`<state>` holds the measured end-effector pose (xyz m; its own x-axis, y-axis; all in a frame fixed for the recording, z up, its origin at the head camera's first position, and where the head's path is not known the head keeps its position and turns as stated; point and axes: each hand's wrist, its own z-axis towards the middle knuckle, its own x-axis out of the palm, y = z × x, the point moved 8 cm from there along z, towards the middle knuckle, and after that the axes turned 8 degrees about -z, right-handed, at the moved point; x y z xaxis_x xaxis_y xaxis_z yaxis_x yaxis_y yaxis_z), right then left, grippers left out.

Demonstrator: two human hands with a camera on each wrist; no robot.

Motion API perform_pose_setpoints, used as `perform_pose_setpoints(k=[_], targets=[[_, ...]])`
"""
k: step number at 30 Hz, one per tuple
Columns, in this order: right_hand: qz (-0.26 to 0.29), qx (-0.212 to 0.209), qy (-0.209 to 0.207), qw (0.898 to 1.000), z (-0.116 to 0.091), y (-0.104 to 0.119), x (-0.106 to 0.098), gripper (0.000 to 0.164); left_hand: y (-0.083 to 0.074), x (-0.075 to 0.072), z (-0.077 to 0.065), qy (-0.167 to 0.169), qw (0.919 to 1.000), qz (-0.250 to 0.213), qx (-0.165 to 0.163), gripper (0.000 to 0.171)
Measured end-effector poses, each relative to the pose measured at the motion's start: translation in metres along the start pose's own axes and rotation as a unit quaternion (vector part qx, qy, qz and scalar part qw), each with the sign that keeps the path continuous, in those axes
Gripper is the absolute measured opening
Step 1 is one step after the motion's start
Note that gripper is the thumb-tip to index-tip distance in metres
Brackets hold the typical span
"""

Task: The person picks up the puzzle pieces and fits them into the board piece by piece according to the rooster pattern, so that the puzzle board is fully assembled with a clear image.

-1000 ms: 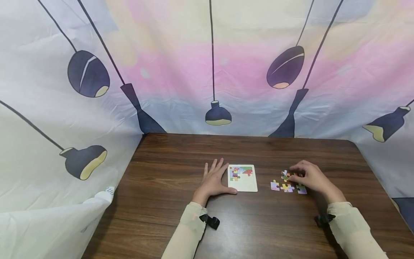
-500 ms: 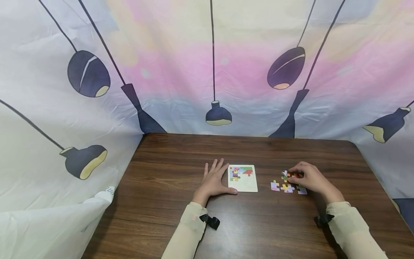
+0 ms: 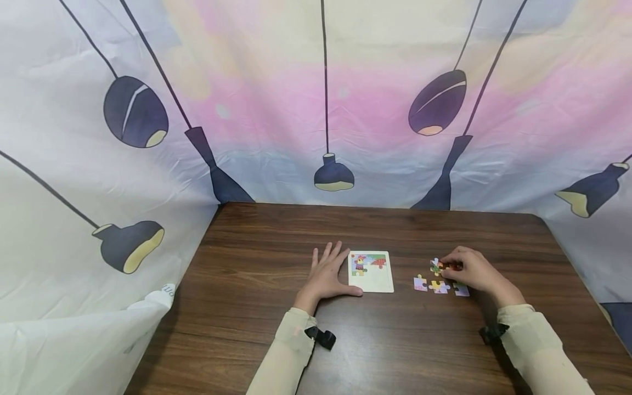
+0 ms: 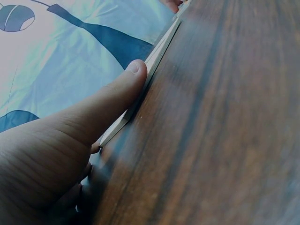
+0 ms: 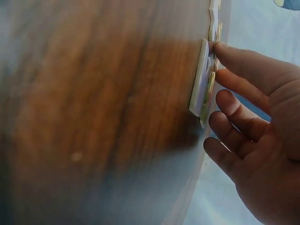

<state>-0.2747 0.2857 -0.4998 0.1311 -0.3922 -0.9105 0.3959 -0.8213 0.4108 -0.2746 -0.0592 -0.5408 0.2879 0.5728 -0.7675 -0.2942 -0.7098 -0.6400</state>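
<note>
My left hand (image 3: 326, 282) lies spread on the table, its thumb and index fingertip touching the left side of a white puzzle board (image 3: 377, 282). In the left wrist view the thumb rests against the edge of the board (image 4: 161, 49). Joined colourful pieces fill the board's upper left and top. To the right, my right hand (image 3: 476, 271) pinches a puzzle piece, mostly covered by its fingers, between thumb and index finger. Near it lie a green-and-red piece (image 3: 436, 267), a lilac piece (image 3: 420, 283), a yellow-and-lilac piece (image 3: 438, 287) and another lilac piece (image 3: 461, 289).
The dark wooden table (image 3: 237, 296) carries the board and the loose pieces. Printed cloth (image 3: 276, 109) with hanging-lamp pictures encloses the back and sides. A white bunched fold of cloth (image 3: 153, 302) sits at the table's left edge. Each wrist wears a black strap.
The right hand has shifted very slightly over the loose pieces, its fingers drawing in a little around one. The left hand and the board have stayed in place.
</note>
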Motion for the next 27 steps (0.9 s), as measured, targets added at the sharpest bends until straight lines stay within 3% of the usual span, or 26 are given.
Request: perform_pose_setpoints(k=[6, 17, 27], targets=[[-0.001, -0.006, 0.005, 1.0, 0.002, 0.001, 0.0, 0.034, 0.0, 0.0, 0.0, 0.0, 1.0, -0.001, 0.0, 0.121], [-0.046, -0.04, 0.002, 0.998, 0.009, 0.004, 0.002, 0.015, -0.001, -0.001, 0.001, 0.001, 1.0, 0.004, -0.001, 0.12], [-0.064, -0.039, -0.011, 0.997, 0.011, 0.006, 0.001, 0.013, -0.002, -0.001, 0.0, 0.003, 1.0, 0.007, -0.002, 0.121]])
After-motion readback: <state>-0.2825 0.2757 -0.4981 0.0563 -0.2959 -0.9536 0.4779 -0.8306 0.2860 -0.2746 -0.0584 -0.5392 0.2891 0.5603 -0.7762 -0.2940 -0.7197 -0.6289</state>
